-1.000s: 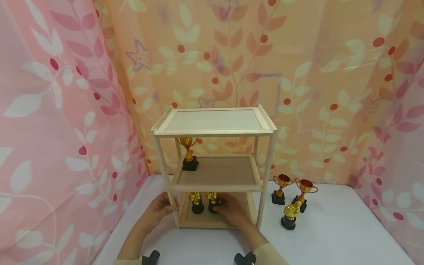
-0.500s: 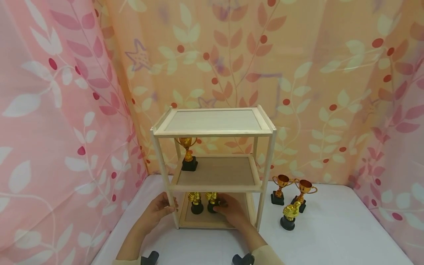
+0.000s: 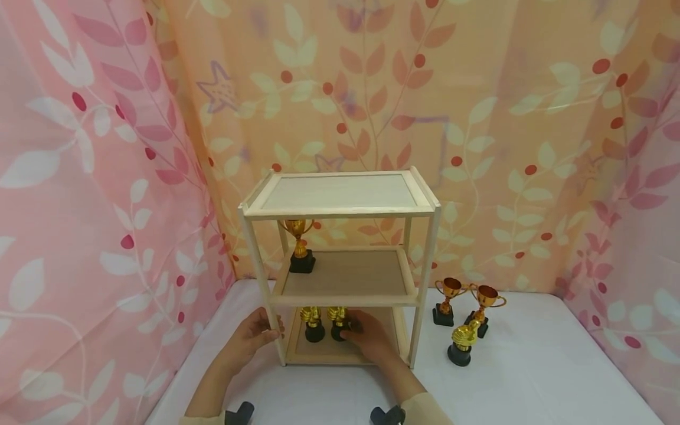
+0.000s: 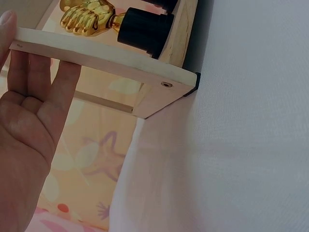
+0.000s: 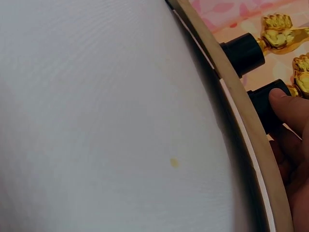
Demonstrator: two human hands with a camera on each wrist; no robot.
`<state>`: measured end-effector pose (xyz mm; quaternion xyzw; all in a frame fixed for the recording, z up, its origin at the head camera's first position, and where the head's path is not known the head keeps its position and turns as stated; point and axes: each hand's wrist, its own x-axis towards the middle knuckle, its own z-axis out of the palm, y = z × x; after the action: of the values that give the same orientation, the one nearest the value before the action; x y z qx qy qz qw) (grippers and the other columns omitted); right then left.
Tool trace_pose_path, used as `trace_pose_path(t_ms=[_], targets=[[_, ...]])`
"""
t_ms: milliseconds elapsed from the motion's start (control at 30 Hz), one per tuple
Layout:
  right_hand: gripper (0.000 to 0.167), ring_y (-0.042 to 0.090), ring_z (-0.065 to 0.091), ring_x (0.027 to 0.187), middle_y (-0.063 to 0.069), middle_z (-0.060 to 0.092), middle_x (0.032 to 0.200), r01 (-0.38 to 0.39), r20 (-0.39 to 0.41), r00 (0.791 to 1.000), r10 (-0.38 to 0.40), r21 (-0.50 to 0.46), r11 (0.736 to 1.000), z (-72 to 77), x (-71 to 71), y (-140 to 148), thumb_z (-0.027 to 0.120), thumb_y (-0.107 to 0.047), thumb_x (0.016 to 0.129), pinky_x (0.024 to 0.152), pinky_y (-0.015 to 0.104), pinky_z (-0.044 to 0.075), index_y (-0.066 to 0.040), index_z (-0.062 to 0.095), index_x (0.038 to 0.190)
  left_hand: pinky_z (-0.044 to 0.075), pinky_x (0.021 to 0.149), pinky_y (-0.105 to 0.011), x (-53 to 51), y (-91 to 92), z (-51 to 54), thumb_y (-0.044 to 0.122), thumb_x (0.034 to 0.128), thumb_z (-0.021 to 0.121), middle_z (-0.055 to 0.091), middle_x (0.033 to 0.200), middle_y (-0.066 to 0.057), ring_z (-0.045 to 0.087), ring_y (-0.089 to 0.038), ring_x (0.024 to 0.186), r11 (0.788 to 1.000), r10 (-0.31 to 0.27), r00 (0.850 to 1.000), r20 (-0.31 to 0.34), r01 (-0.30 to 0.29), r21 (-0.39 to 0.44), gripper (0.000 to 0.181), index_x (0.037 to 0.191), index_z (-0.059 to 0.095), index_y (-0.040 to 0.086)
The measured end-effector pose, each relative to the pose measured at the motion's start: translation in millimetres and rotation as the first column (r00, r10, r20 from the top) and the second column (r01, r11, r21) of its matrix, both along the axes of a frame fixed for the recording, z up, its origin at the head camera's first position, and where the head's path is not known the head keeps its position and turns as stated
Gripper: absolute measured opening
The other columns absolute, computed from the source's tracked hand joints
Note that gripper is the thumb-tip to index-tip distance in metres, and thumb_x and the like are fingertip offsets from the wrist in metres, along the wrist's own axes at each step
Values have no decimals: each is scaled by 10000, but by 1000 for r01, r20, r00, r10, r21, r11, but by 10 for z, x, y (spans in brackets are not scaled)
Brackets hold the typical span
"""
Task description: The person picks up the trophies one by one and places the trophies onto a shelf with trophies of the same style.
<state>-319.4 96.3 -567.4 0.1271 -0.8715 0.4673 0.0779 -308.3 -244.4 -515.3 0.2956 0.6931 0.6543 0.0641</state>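
Observation:
A pale wooden three-tier shelf (image 3: 340, 300) stands on the white-covered table. My left hand (image 3: 249, 339) grips its front left post (image 4: 96, 55), thumb on one side and fingers on the other. On the bottom tier two gold hand-shaped trophies with round black bases stand side by side. My right hand (image 3: 372, 335) reaches into that tier and pinches the black base of the right trophy (image 5: 265, 104), thumb on top in the right wrist view. The left trophy (image 3: 314, 330) stands just beside it, untouched. The middle tier hides the tops of both.
A gold cup trophy (image 3: 301, 248) stands at the left of the middle tier. Right of the shelf, on the table (image 3: 547, 360), are two cup trophies (image 3: 446, 301) and another hand-shaped trophy (image 3: 461, 345). Floral curtains (image 3: 478, 118) enclose the back and sides.
The head view has shifted very slightly. Both hands and the trophies keep their places relative to the shelf.

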Motion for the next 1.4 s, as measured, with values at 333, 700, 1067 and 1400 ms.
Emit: trace_pose_path(t_ms=[333, 700, 1067, 1400], targets=[[546, 265, 630, 1184, 57, 674, 1316, -9, 16, 1000, 9, -28, 1000, 60, 31, 14, 809, -280, 880, 1022, 481, 487, -159, 612, 1374, 554, 960, -353, -19, 2, -7, -24, 1003, 575, 625, 1127, -55, 661, -175, 1069, 1000, -26, 1000, -9, 26, 14, 220, 1186, 461, -68], [474, 279, 624, 1220, 34, 660, 1334, -30, 64, 997, 32, -37, 999, 193, 150, 91, 775, -224, 904, 1015, 498, 503, -193, 613, 1349, 555, 951, -347, 24, 2, 16, -14, 1003, 582, 617, 1126, -31, 659, -169, 1070, 1000, -13, 1000, -1, 13, 6, 226, 1186, 464, -72], [479, 256, 606, 1162, 55, 635, 1320, -24, 64, 998, 24, -5, 1000, 418, 372, 125, 787, -204, 898, 967, 478, 510, -127, 615, 1338, 552, 946, -374, -26, 5, -2, -13, 1015, 560, 609, 1132, -89, 651, -265, 1082, 1000, -25, 999, -36, 25, -10, 197, 1187, 477, -59], [468, 268, 632, 1094, 95, 663, 1279, -79, -25, 996, 81, 94, 993, 634, 676, 282, 769, -190, 901, 896, 433, 545, -61, 635, 1330, 552, 950, -364, -15, -9, 12, -11, 1007, 576, 609, 1130, -89, 653, -212, 1071, 1000, -17, 1000, -16, 16, -11, 222, 1195, 472, -65]])
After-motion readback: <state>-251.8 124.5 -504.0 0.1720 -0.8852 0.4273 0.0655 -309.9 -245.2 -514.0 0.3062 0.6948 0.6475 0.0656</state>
